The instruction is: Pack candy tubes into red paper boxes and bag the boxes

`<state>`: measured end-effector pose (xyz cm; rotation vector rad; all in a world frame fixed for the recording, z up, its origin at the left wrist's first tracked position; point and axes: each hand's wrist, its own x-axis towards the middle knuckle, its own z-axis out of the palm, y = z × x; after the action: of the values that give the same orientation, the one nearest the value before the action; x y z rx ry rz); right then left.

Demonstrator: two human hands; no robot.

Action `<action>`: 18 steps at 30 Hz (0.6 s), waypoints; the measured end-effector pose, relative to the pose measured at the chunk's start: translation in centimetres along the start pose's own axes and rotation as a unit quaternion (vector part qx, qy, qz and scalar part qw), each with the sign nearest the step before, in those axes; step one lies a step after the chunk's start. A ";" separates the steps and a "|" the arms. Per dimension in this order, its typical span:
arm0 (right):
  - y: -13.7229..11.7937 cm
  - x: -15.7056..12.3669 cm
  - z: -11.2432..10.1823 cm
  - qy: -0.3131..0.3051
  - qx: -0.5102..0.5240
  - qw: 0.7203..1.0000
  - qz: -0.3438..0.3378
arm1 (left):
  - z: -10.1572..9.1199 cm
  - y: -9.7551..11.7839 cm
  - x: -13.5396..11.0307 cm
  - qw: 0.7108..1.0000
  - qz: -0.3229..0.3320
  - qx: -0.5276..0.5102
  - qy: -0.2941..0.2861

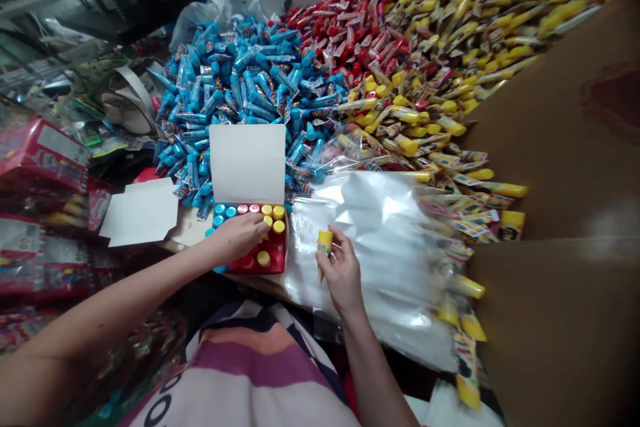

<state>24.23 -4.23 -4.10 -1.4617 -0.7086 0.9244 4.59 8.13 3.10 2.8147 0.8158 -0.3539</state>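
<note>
A red display box point(277, 260) with its white lid point(247, 163) standing open sits in front of me. It holds upright tubes with blue, red and yellow caps. My left hand point(239, 235) rests over the box, fingertips pressed on a yellow-capped tube point(269, 221) in it. My right hand point(341, 270) is just right of the box, closed around another yellow-capped wrapped tube point(325, 243), held upright over a stack of clear plastic bags point(380, 240).
Behind the box lie big heaps of wrapped tubes: blue point(240, 87), red point(360, 20), yellow point(450, 60). A flat white carton blank point(141, 213) lies left. Packed red boxes point(40, 153) stack at far left. Brown cardboard point(560, 167) walls the right.
</note>
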 end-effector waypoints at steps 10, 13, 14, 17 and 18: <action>0.5 -0.3 -0.5 -0.014 0.016 1.000 0.020 | 0.0 -0.6 0.1 0.993 0.009 -0.117 -0.003; 0.3 -0.1 -0.3 -0.019 0.022 0.999 0.022 | -0.1 -0.7 0.0 0.990 -0.001 -0.139 -0.012; 0.3 -0.1 -0.2 -0.017 0.022 0.999 0.021 | -0.1 -0.6 0.0 0.990 -0.004 -0.138 -0.017; 0.1 0.2 -0.2 -0.012 0.020 1.000 0.018 | 0.1 -0.4 0.4 0.992 -0.011 -0.121 -0.035; 0.0 0.3 -0.2 -0.012 0.021 1.000 0.018 | 0.2 -0.3 0.6 0.993 -0.010 -0.113 -0.041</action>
<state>24.54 -4.13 -4.16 -1.4330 -0.6790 0.9813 4.89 8.65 2.75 2.5677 0.8109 -0.3535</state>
